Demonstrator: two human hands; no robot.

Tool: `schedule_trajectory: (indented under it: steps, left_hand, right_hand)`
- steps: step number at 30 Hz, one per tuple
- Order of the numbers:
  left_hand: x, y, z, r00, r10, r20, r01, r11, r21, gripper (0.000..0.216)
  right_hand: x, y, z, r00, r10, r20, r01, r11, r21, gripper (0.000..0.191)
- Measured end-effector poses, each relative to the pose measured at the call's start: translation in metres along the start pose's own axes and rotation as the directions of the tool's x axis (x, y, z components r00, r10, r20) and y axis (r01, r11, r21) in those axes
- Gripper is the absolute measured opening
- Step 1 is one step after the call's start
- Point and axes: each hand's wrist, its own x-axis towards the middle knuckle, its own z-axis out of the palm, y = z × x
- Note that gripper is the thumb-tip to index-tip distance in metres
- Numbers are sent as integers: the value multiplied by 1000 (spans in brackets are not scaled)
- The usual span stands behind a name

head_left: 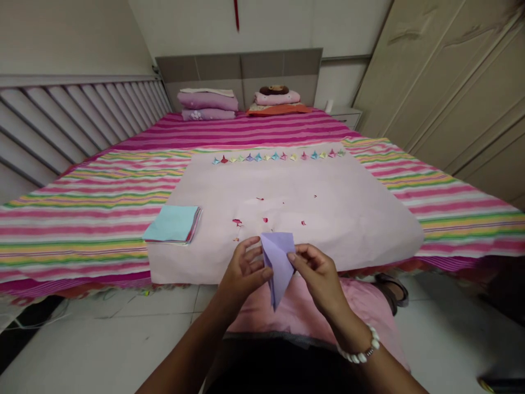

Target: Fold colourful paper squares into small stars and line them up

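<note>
A folded lilac paper [279, 262], kite-shaped with its point downward, is held between both hands above my lap. My left hand [244, 271] pinches its left edge with thumb and fingers. My right hand [318, 273], with a white bead bracelet on the wrist, pinches its right edge. Both hands hover just in front of the near edge of a pale pink sheet [328, 219] spread on the striped bed [82, 219].
A stack of coloured paper squares [174, 224], light blue on top, lies at the sheet's left. A row of several small folded paper pieces [279, 156] lines the sheet's far edge. Tiny red scraps [237, 222] dot the sheet. Pillows [207, 104] lie by the headboard; wardrobe doors [451, 82] stand right.
</note>
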Motion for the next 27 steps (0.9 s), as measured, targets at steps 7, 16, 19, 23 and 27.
schedule_trajectory:
  steps: [7,16,19,23,27]
  left_hand:
    - [3,-4,6,994,-68,-87,71,997,38,44]
    - [15,-15,-10,994,-106,0,106,992,73,75]
    - [14,-14,-5,993,-115,20,115,993,-6,38]
    - [15,-7,-2,997,-71,-28,67,990,-123,33]
    - [14,-1,-1,989,-140,-36,132,975,-179,32]
  right_hand:
    - [6,5,-1,976,212,55,-219,936,274,19]
    - [-4,24,9,806,398,437,-562,746,357,25]
    - [-8,22,10,803,373,465,-545,776,318,21]
    - [-7,15,2,926,258,276,-320,924,210,12]
    - [-5,10,-13,987,16,162,-33,994,106,70]
